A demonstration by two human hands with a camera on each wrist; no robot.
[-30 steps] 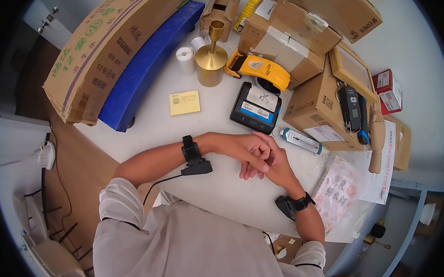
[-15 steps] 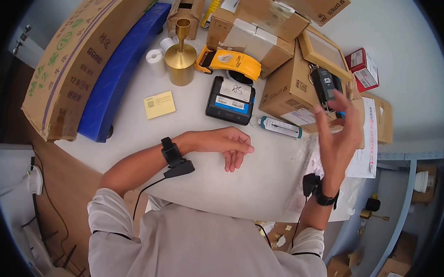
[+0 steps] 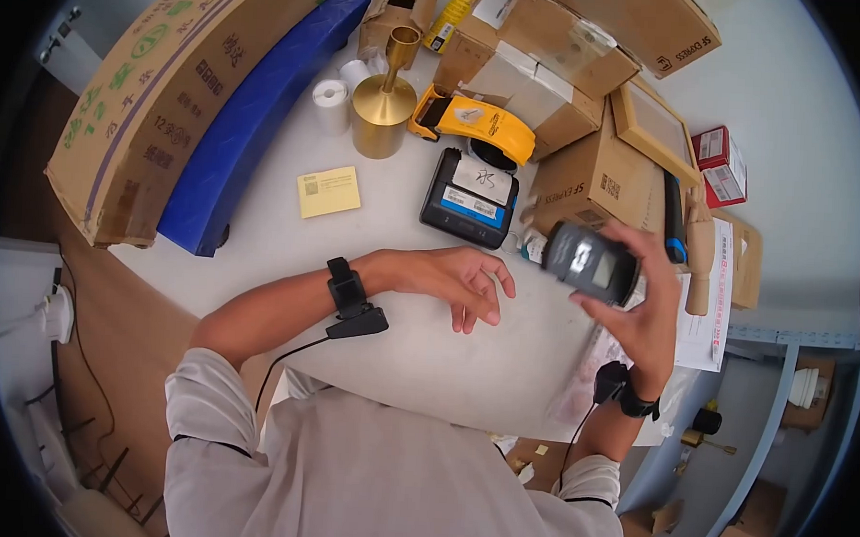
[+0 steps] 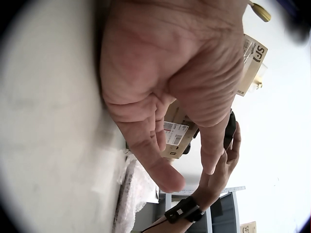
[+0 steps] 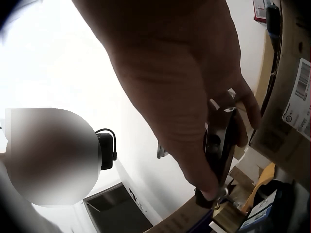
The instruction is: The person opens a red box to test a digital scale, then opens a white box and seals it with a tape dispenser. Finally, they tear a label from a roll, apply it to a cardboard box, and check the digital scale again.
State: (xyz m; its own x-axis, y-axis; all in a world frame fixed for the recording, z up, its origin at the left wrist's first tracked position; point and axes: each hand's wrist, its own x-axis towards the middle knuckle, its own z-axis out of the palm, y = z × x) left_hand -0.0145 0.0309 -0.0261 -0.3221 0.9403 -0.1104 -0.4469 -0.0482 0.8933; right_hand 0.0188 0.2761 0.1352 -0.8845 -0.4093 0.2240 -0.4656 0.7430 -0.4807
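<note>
My right hand [image 3: 654, 302] holds a black digital hanging scale [image 3: 591, 266] in the air over the right part of the table, with thumb and fingers on its opposite sides. A small grey display faces up towards the head view. Seen from the right wrist, the scale [image 5: 216, 145] is partly hidden behind the hand. My left hand [image 3: 453, 281] hangs low by the table, palm turned inward, its fingers loosely bent around nothing. Just beyond it stands a black label printer [image 3: 469, 198]. A small spring scale [image 3: 532, 246] is mostly covered by the digital scale.
Cardboard boxes [image 3: 587, 184] crowd the back and right, one with a blue-and-black handle [image 3: 674, 217] against it. A yellow tape dispenser [image 3: 484, 125], a brass vessel [image 3: 379, 122], paper rolls [image 3: 331, 106] and a yellow note pad [image 3: 329, 191] stand farther back. Bubble wrap [image 3: 604, 358] lies at right.
My hands, clasped a second ago, have parted. The right one reached to the box at right, took the digital hanging scale and brought it back towards the middle. The left hand stays low.
</note>
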